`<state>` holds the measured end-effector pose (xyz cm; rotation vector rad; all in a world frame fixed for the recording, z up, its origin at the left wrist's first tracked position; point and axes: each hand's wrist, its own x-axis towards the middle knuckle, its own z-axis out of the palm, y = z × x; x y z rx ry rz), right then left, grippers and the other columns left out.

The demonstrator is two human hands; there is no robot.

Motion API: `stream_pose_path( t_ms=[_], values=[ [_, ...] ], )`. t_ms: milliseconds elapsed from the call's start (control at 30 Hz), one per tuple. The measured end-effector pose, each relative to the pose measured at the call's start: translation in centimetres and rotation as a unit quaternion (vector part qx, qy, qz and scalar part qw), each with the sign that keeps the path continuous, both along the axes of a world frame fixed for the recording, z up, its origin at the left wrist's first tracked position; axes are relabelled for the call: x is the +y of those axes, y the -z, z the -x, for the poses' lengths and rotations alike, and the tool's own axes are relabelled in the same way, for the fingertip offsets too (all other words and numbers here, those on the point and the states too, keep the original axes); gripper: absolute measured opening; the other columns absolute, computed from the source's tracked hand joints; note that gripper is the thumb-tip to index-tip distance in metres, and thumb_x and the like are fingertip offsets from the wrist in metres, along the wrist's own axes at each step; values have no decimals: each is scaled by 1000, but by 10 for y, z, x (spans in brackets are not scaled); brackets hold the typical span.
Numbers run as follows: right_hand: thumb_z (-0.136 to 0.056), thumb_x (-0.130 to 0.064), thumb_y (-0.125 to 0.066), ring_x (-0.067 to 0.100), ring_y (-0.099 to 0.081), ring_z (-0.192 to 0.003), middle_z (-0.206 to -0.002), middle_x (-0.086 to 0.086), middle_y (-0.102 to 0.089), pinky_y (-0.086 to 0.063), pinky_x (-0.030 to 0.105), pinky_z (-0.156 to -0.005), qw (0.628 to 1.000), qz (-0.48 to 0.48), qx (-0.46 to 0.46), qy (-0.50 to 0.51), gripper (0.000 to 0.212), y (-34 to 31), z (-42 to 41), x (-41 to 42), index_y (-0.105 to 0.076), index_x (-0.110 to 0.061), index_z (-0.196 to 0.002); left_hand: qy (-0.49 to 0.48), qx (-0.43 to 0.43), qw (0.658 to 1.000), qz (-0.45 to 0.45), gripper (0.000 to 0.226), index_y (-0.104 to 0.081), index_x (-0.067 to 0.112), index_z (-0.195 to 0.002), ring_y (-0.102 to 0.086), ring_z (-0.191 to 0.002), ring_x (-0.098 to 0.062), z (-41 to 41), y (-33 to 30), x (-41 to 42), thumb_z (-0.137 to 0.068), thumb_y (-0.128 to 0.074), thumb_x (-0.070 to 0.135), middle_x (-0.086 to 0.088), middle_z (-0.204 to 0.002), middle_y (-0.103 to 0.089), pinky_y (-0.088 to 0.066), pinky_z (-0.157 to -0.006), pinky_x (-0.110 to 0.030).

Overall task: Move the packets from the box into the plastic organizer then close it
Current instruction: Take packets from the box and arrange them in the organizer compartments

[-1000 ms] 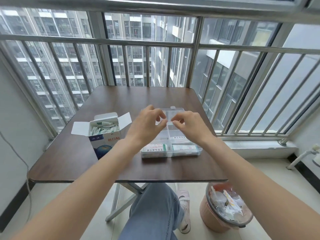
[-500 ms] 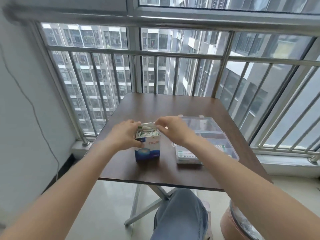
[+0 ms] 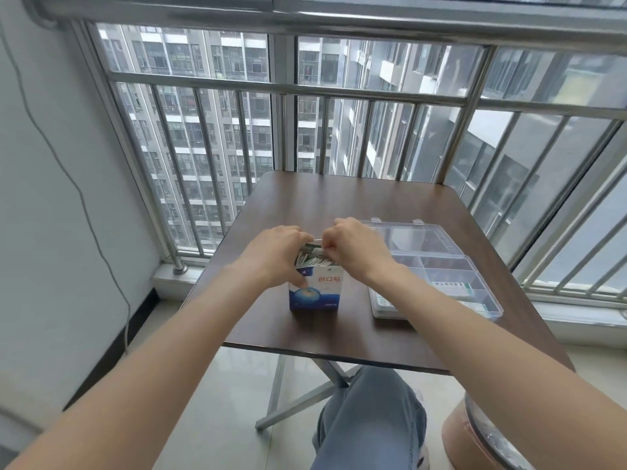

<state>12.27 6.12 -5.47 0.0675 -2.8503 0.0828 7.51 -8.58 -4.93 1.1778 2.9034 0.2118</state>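
Organizer [image 3: 437,266] lies open near table's [image 3: 339,205] right edge, some packets in. Left hand [image 3: 276,254] grips box [image 3: 315,286]; right hand [image 3: 353,247] pinches packets [image 3: 314,259] at its mouth. More remain; lid unclosed.

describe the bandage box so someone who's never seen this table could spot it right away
On the dark wooden table by the window bars, left of the clear plastic organizer, stands the bandage box. It alone is upright cardboard, blue and white with red lettering, packets showing on top.

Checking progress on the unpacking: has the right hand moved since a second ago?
Yes. The right hand has left the plastic organizer and crossed leftward to the box, where its fingers now pinch at the packets in the open top.
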Motion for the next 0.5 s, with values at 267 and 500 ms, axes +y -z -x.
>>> stream_pose_path(
  t_ms=[267,500],
  values=[
    [-96,-18,-46,28,-57,-82,-94,11,-61,-49,42,-68,984,170,-43,-9,10,-10,-4,6,-47,-9,-95,-10,-49,998,-41,65,-62,22,-117,-56,-99,-22,5,0,-2,-58,-86,34,0,-108,-63,-46,-84,-35],
    [-89,-20,-60,21,-63,-89,-103,3,-68,-54,42,-74,984,169,-52,-24,15,-9,-5,4,-60,-12,-102,-13,-53,997,-51,65,-63,22,-118,-56,-100,-22,6,3,-3,-59,-86,33,0,-107,-63,-47,-85,-37]
  ],
)
